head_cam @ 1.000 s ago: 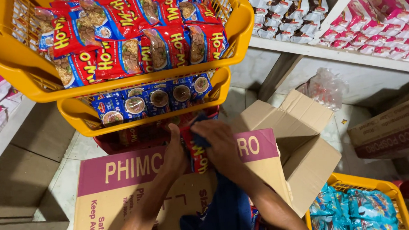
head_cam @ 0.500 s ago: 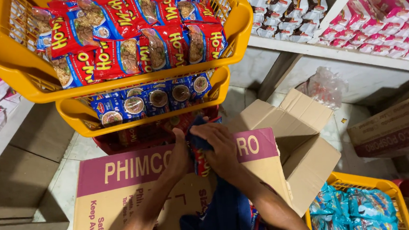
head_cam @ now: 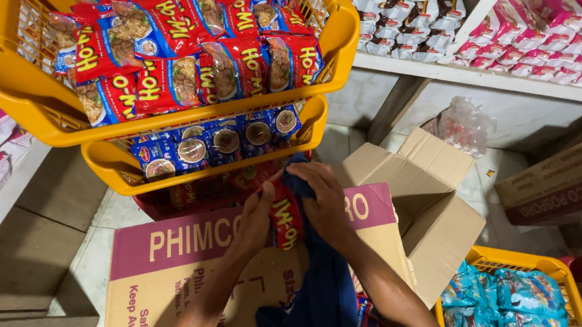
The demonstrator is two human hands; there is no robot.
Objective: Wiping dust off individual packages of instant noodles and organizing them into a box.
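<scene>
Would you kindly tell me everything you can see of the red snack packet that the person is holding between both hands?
The red glossy plastic snack packet is a small sealed pouch with yellow lettering, held roughly upright between the left hand and the right hand. It sits above the closed pink-and-tan cardboard box, just below the lowest yellow plastic basket. A dark blue cloth lies against its right side and partly covers it. Its lower end is hidden.

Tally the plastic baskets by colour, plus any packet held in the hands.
Yellow plastic baskets: 3
Red plastic basket: 1
Red snack packet, gripped between left hand and right hand: 1
Total: 5
</scene>
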